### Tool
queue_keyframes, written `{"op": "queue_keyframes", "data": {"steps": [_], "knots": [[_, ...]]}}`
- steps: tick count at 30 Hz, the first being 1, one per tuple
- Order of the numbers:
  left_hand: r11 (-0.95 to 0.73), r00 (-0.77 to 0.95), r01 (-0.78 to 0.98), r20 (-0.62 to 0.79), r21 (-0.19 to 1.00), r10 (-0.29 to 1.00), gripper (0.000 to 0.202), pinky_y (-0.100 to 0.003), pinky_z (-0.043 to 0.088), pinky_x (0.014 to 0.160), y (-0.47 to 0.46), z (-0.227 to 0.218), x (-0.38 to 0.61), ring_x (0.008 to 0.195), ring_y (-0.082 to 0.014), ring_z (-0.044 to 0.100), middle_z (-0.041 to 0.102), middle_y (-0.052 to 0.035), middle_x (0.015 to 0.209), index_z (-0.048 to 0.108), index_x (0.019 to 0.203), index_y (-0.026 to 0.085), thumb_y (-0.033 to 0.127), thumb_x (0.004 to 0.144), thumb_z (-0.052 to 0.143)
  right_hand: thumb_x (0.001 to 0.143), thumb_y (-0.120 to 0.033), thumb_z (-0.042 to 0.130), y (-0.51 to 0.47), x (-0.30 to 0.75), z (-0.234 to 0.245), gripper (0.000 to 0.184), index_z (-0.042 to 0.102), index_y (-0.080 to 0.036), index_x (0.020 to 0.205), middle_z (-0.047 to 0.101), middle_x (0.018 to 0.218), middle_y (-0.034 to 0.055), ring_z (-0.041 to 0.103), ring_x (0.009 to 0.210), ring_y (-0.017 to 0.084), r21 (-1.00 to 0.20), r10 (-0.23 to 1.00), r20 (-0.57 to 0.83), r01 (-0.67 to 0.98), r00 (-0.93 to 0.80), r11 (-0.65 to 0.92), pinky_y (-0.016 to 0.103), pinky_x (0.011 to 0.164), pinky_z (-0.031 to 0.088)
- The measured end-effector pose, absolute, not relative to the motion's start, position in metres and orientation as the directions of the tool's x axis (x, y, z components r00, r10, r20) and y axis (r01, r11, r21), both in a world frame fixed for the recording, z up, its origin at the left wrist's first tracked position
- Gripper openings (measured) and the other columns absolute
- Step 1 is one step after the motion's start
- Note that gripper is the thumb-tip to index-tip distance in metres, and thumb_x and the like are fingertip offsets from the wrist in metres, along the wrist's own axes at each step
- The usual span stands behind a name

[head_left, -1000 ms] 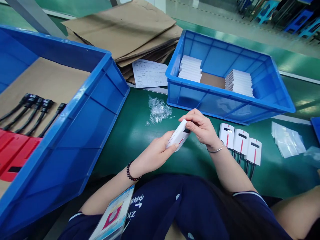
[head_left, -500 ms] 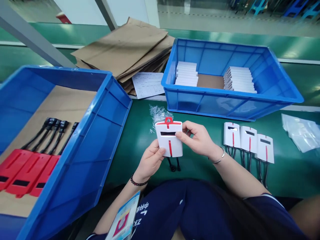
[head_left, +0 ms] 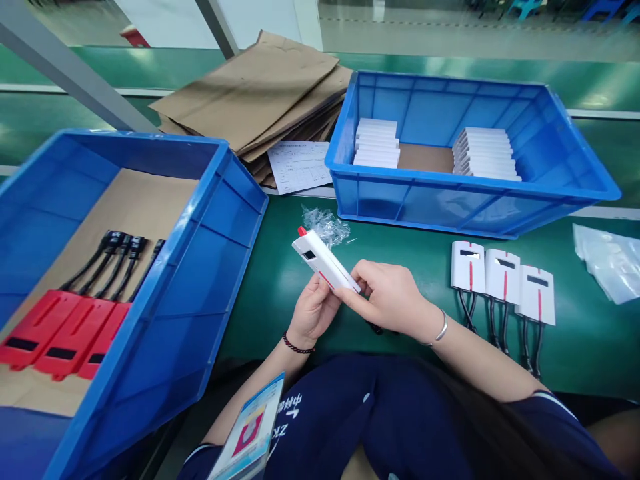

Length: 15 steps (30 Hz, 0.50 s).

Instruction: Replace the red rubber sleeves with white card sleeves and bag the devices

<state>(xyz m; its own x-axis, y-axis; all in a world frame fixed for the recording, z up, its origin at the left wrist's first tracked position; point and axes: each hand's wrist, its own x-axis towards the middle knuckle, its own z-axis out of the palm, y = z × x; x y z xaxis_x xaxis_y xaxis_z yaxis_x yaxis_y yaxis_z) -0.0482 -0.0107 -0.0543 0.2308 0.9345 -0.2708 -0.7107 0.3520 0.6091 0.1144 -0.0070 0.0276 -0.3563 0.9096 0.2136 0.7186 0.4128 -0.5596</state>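
Observation:
A white flat device case [head_left: 326, 260] with a red tab, a dark window and a red stripe is tilted, its side edge showing. My left hand [head_left: 316, 308] grips its lower part from the left. Fingers of my right hand [head_left: 387, 291] close on its lower right end. A black cable end [head_left: 374, 327] shows below the right hand; the rest of the cables is hidden. To the right, three similar white cases [head_left: 503, 272] with black cables lie side by side on the green table [head_left: 410, 248].
At left, a blue bin [head_left: 240, 200] contains red cases [head_left: 65, 333] with black cables. Another blue bin [head_left: 470, 200] at the back holds stacked white pieces [head_left: 485, 153]. Brown cardboard sheets [head_left: 250, 93], a paper form [head_left: 300, 167], crumpled clear plastic [head_left: 327, 227] and plastic bags [head_left: 610, 260] lie around.
The case has turned from facing me to a tilted, edge-on pose, its red tab now pointing up and left. My right hand has moved down to its lower end.

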Motion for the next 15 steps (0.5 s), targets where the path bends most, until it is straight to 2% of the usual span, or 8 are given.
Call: {"op": "queue_keyframes", "data": {"steps": [3,5,7,9,11,13,15], "knots": [[0.366,0.25,-0.745,-0.276,0.557,0.928,0.035,-0.022,0.055,0.08,-0.012,-0.052,-0.043,0.079,-0.0111,0.067,0.072,0.0016,0.085,0.069,0.095,0.019,0.027,0.067,0.088,0.094,-0.035,0.045,-0.014,0.11,0.021,0.032,0.047,-0.019,0.067,0.056,0.059,-0.0002,0.048,0.053,0.011,-0.422,0.852,0.353,0.748,-0.386,0.513,0.028,0.051,0.023],[0.369,0.25,-0.749,-0.282,0.55,0.926,0.035,-0.022,0.056,0.079,-0.014,-0.051,-0.041,0.076,-0.0107,0.068,0.072,0.0024,0.082,0.069,0.093,0.019,0.026,0.065,0.089,0.094,-0.033,0.045,-0.016,0.109,0.022,0.031,0.048,-0.018,0.067,0.056,0.059,0.0001,0.048,0.053,0.012,-0.399,0.84,0.37,0.748,-0.398,0.53,0.029,0.05,0.022],[0.36,0.236,-0.747,-0.284,0.56,0.93,0.034,-0.022,0.056,0.078,-0.015,-0.051,-0.04,0.075,-0.0111,0.068,0.072,0.002,0.082,0.07,0.091,0.019,0.028,0.065,0.09,0.094,-0.036,0.046,-0.016,0.112,0.025,0.032,0.05,-0.018,0.068,0.056,0.059,-0.0002,0.048,0.052,0.012,-0.426,0.856,0.333,0.747,-0.395,0.51,0.028,0.05,0.023],[0.34,0.205,-0.735,-0.285,0.586,0.936,0.034,-0.023,0.056,0.079,-0.015,-0.051,-0.04,0.078,-0.0121,0.069,0.073,0.0003,0.085,0.071,0.091,0.019,0.031,0.065,0.089,0.092,-0.043,0.052,-0.013,0.116,0.03,0.031,0.053,-0.018,0.073,0.06,0.064,-0.0001,0.051,0.056,0.012,-0.519,0.887,0.266,0.719,-0.378,0.463,0.026,0.051,0.027],[0.318,0.18,-0.698,-0.273,0.642,0.945,0.038,-0.024,0.056,0.081,-0.014,-0.05,-0.041,0.083,-0.014,0.069,0.075,-0.0022,0.093,0.072,0.096,0.019,0.035,0.066,0.088,0.09,-0.044,0.056,-0.007,0.123,0.03,0.027,0.058,-0.018,0.084,0.066,0.075,0.0011,0.056,0.063,0.013,-0.669,0.918,0.205,0.635,-0.34,0.385,0.025,0.055,0.034],[0.284,0.156,-0.625,-0.24,0.727,0.958,0.042,-0.027,0.056,0.083,-0.014,-0.047,-0.043,0.09,-0.0175,0.07,0.075,-0.0056,0.102,0.072,0.103,0.018,0.038,0.069,0.086,0.09,-0.043,0.057,0.001,0.129,0.023,0.024,0.06,-0.019,0.091,0.067,0.082,0.0018,0.058,0.067,0.013,-0.821,0.947,0.153,0.497,-0.282,0.281,0.025,0.059,0.04],[0.216,0.126,-0.511,-0.176,0.832,0.976,0.042,-0.031,0.056,0.084,-0.014,-0.04,-0.047,0.095,-0.0209,0.069,0.074,-0.0079,0.108,0.071,0.11,0.019,0.039,0.074,0.082,0.089,-0.044,0.058,0.009,0.134,0.011,0.025,0.06,-0.019,0.087,0.064,0.076,0.0005,0.055,0.064,0.012,-0.943,0.97,0.085,0.297,-0.228,0.152,0.025,0.06,0.043]]}}
